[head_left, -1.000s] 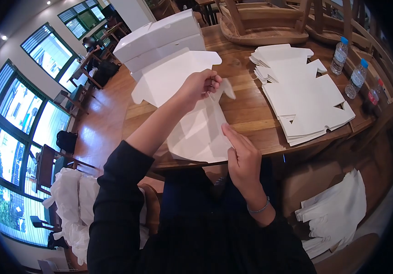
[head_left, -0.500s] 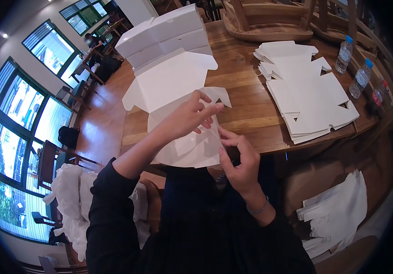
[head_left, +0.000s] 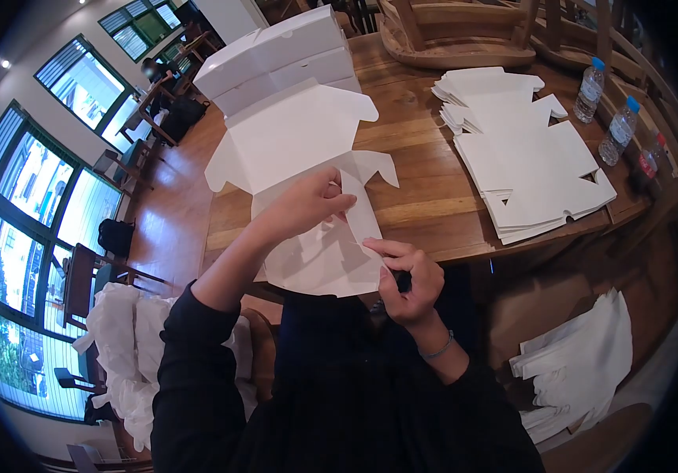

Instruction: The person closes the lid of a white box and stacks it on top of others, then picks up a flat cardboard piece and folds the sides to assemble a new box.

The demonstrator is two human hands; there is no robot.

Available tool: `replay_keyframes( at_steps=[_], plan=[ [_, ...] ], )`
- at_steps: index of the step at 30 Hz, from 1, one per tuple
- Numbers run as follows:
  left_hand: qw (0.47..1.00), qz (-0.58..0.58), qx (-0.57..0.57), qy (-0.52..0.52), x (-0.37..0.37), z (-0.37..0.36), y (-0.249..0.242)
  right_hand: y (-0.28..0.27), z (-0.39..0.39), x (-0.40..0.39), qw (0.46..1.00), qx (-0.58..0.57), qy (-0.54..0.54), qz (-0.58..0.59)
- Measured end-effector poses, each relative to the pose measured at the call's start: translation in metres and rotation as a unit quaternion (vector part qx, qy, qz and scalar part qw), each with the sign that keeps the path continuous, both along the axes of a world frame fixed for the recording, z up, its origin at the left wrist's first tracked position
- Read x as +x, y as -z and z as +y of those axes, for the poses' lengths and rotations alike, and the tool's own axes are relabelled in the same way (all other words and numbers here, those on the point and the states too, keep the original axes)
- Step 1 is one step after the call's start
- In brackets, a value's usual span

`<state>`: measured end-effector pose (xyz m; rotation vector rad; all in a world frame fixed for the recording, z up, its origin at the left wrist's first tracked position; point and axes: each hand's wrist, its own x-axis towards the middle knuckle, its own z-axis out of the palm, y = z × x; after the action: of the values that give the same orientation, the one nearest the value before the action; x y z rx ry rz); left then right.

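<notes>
A partly folded white cardboard box (head_left: 299, 139) lies in front of me at the table's edge, its lid panel spread away from me and side flaps sticking out. My left hand (head_left: 307, 206) is over the box, fingers curled and closed at the inner edge of the right side panel (head_left: 363, 206). Its fingertips are partly hidden. At the near right corner, my right hand (head_left: 412, 276) pinches the cardboard between thumb and fingers. The right side panel stands tilted up between both hands.
To the right lies a stack of flat white box blanks (head_left: 524, 150), with plastic bottles (head_left: 590, 91) beyond it. White boxes (head_left: 284, 67) are piled behind the open one. Upturned chairs (head_left: 457, 39) rest at the back. More white sheets (head_left: 579, 366) lie low at right, white plastic bags (head_left: 114, 331) at left.
My left hand has drawn back slightly to the left and its fingers have curled in. The right side panel now tilts up more visibly. My right hand stays at the corner.
</notes>
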<state>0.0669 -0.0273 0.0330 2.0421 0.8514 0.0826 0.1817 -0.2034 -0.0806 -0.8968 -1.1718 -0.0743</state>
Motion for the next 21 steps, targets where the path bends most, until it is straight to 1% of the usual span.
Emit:
replay_keyframes(
  at_steps=[6, 11, 14, 17, 21],
  plan=[
    [0.998, -0.014, -0.066, -0.016, -0.003, 0.004, 0.000, 0.013, 0.003, 0.001, 0.998, 0.050, -0.022, -0.017],
    [0.998, -0.002, -0.066, -0.012, -0.004, 0.008, 0.002, 0.019, 0.008, -0.002, 0.996, 0.086, 0.001, 0.005],
    [0.996, -0.006, -0.082, -0.023, -0.005, 0.005, 0.001, 0.018, 0.010, -0.008, 0.995, 0.078, 0.004, 0.059],
    [0.990, -0.017, -0.138, -0.038, -0.002, -0.002, -0.008, 0.002, 0.000, -0.005, 0.999, 0.002, 0.030, 0.019],
    [0.976, -0.049, -0.205, -0.047, -0.001, -0.006, -0.009, -0.006, -0.002, -0.007, 0.998, -0.039, 0.009, 0.048]
  ],
)
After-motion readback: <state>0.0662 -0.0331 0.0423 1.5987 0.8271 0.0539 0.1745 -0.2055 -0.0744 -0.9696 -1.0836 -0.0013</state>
